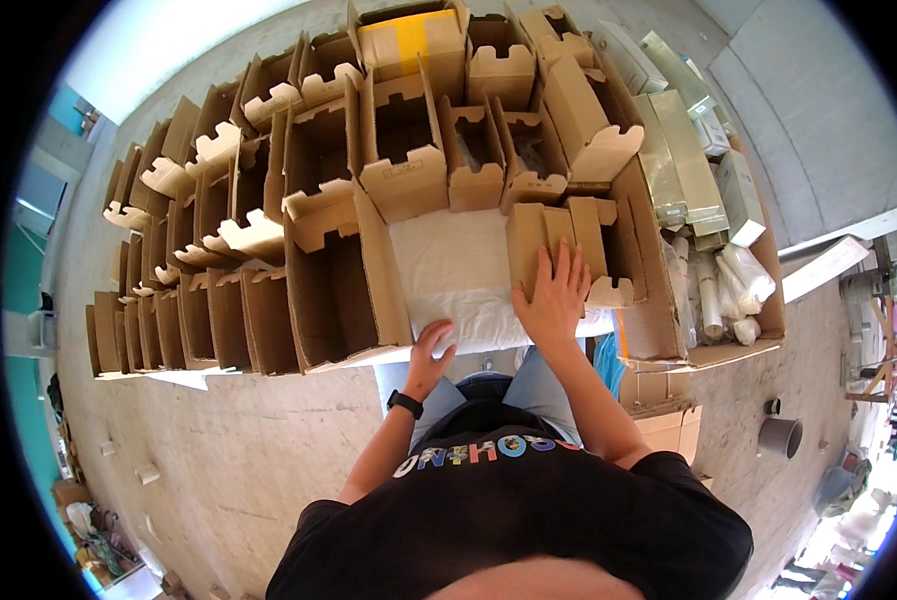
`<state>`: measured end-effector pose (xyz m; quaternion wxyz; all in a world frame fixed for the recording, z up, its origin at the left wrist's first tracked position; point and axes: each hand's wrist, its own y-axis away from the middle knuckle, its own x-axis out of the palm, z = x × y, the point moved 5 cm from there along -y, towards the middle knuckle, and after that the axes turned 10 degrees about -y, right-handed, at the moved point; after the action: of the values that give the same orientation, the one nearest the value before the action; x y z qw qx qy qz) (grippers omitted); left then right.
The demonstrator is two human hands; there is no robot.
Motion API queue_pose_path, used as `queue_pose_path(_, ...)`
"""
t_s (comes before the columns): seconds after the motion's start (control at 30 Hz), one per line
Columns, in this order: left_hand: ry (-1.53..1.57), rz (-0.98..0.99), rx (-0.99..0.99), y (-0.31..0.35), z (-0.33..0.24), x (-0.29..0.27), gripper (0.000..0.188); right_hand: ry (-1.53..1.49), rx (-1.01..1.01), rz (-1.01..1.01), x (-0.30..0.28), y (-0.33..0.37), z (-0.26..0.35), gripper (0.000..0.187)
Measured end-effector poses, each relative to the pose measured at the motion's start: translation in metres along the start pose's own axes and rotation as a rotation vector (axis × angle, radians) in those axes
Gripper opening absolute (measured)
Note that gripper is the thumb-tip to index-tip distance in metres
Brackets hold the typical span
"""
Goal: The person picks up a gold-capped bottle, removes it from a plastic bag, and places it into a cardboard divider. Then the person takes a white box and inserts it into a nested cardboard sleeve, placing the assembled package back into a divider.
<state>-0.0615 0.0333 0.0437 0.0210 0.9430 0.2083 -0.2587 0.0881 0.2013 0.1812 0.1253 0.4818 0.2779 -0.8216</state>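
Observation:
My right hand (557,298) lies with its fingers stretched out over a small closed cardboard box (531,235), on the right of a white covered surface (444,255). Against the right side of that box stand more narrow cardboard pieces and an open cardboard bin (624,250). My left hand (431,358), with a black watch on its wrist, rests at the near edge of the white surface. Its fingers are slightly bent and apart, holding nothing. Just left of it stands a tall open cardboard bin (337,290), its inside dark.
Rows of open cardboard bins (404,130) with notched fronts curve around the white surface. A closed box with yellow tape (412,40) sits at the back. On the right, a large carton (714,353) holds long boxes and plastic-wrapped rolls. A grey bucket (781,437) stands on the floor.

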Motion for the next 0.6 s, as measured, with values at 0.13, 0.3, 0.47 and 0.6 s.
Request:
queue_pose_path(0.13, -0.003, 0.021, -0.005, 0.001, 0.001, 0.000, 0.043, -0.089, -0.030, 0.024, -0.014, -0.004, 0.002, 0.063)
queue_pose_path(0.3, 0.002, 0.005, -0.013, 0.000, 0.003, 0.001, 0.042, -0.186, -0.190, 0.081, -0.045, -0.033, 0.017, 0.062)
queue_pose_path(0.47, 0.015, -0.003, -0.057, 0.004, 0.006, 0.002, 0.043, -0.151, -0.413, 0.056, -0.048, -0.132, 0.040, 0.062)
queue_pose_path(0.6, -0.026, -0.025, -0.005, 0.001, 0.008, 0.006, 0.043, 0.075, -0.280, 0.162, 0.003, -0.258, 0.032, 0.061)
